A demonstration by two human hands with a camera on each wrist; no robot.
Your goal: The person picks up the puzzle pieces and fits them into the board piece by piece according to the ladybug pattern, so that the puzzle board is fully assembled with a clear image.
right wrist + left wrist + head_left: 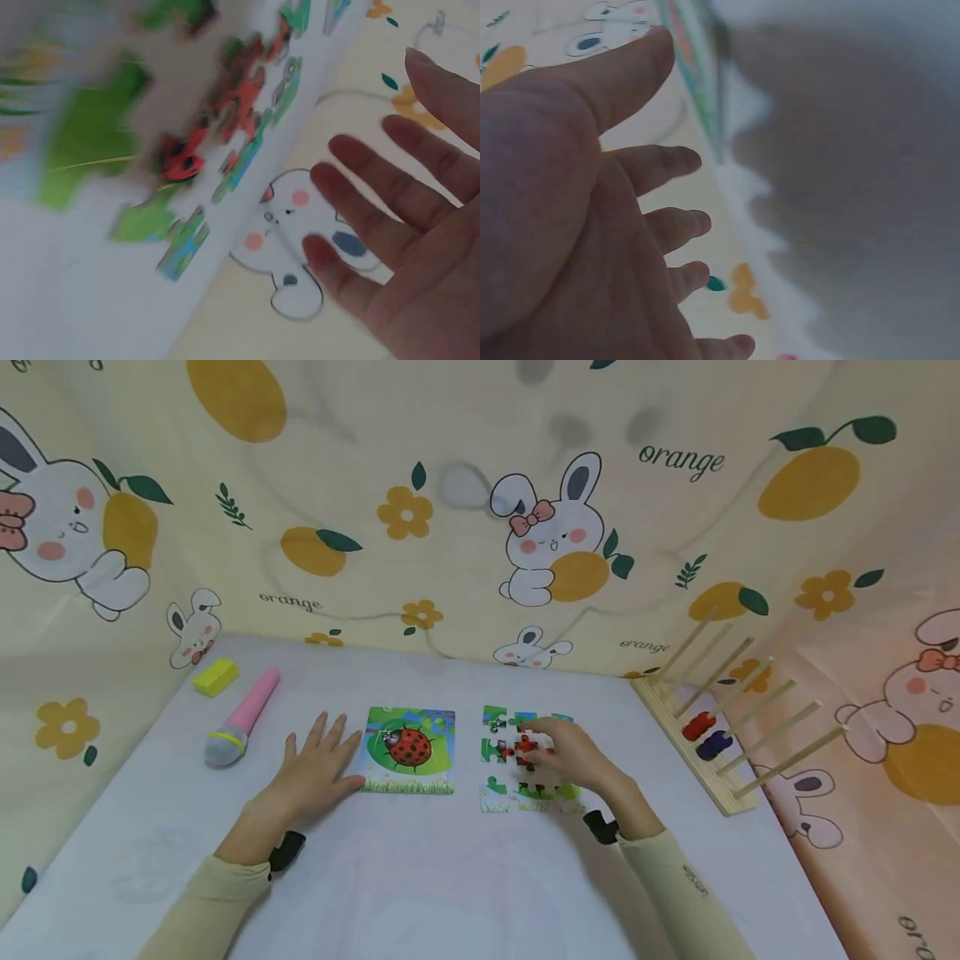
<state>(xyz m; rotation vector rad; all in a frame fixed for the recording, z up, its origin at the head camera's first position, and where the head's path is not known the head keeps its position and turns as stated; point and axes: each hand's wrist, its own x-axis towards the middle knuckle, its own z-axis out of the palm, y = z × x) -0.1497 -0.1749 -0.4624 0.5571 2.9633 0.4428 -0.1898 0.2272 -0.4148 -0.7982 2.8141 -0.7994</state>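
left hand (318, 762): flat on table (420, 877), fingers spread, touching left edge of ladybug picture (410, 750)
right hand (567, 754): fingers straight, over loose puzzle pieces (504, 752), table mid, holds nothing

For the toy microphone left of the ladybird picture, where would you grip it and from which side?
Grip the pink handle of the toy microphone at mid-length, coming from above with fingers across its long axis. It lies flat on the table, grey head toward the person, and the open left hand rests nearest.
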